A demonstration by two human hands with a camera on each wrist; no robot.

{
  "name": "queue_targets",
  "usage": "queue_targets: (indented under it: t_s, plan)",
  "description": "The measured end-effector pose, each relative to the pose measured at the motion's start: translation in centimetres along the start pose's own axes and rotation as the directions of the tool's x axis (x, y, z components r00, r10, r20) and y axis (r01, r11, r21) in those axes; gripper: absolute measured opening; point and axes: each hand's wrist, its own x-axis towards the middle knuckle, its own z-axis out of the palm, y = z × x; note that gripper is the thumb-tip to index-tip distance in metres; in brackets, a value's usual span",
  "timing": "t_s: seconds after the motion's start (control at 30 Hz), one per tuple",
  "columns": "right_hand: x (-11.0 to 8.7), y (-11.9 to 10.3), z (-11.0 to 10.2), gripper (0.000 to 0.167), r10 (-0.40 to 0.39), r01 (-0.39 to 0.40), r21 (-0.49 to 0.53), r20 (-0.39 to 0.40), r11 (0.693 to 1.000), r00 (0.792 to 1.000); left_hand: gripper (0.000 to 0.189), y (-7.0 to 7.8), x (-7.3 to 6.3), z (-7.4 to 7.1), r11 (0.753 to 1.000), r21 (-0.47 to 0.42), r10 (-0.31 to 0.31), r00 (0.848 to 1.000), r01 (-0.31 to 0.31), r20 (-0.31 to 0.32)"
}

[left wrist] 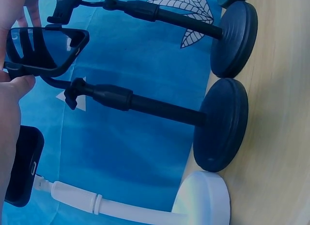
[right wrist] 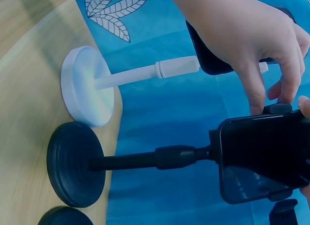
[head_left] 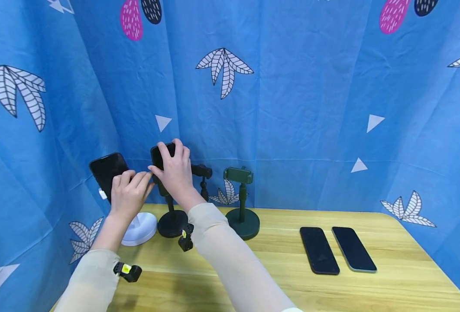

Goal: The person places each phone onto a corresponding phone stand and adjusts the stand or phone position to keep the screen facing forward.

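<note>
A black phone [right wrist: 261,147] sits in the clamp [right wrist: 277,108] of a black phone stand [head_left: 171,223], screen toward me. With curled fingers, my left hand [head_left: 128,195] pinches the clamp at the phone's left side. Spread across the phone's front, my right hand [head_left: 175,169] grips it by its edges, hiding much of the screen. To the left, a second dark phone [head_left: 107,171] is mounted on a white stand [head_left: 140,229]; the left hand partly covers it in the head view.
A dark green phone stand [head_left: 242,223] with an unfilled holder stands right of the hands, and another black holder [head_left: 202,170] shows behind the right hand. Two phones lie flat on the wooden table [head_left: 276,260]: one black [head_left: 319,250], one with a pale edge [head_left: 354,249]. A blue curtain [head_left: 304,108] hangs behind.
</note>
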Motion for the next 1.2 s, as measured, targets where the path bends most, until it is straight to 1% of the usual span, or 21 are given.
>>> queue_targets:
  t_s: [0.3,0.43,0.63,0.8,0.9,1.0,1.1,1.2]
  plan:
    - [0.1,0.2,-0.1,0.064,-0.009,0.009,-0.005,0.004,1.0,1.0,0.032,0.1,-0.1,0.0,1.0,-0.008,-0.025,1.0,0.025,0.008]
    - [0.1,0.3,-0.1,0.064,-0.021,0.021,0.001,-0.005,1.0,1.0,0.034,0.2,-0.2,-0.1,0.999,-0.016,-0.034,0.999,0.034,0.025]
    - [0.0,0.2,0.0,0.064,-0.019,0.019,-0.014,-0.022,1.0,1.0,0.032,0.5,-0.1,-0.3,0.996,-0.033,-0.078,0.995,0.08,0.067]
    - [0.0,0.2,0.2,0.064,-0.014,0.014,-0.012,-0.04,1.0,0.999,0.033,0.6,-0.1,-0.3,0.993,-0.043,-0.108,0.991,0.112,0.08]
    - [0.1,0.3,0.2,0.064,-0.012,0.011,-0.009,-0.033,1.0,0.999,0.035,0.5,0.0,-0.3,0.993,-0.058,-0.1,0.992,0.105,0.077]
    - [0.3,0.4,0.1,0.065,-0.006,0.006,-0.006,-0.027,1.0,1.0,0.035,0.1,0.1,-0.3,0.994,-0.08,-0.074,0.995,0.079,0.073]
    - [0.3,0.4,-0.1,0.065,0.001,-0.001,0.001,-0.028,1.0,1.0,0.033,-0.3,-0.1,-0.4,0.993,-0.1,-0.051,0.996,0.057,0.07]
    - [0.3,0.4,-0.1,0.066,0.0,0.0,-0.002,-0.024,1.0,1.0,0.036,-0.6,-0.5,-0.5,0.992,-0.119,-0.039,0.997,0.046,0.061]
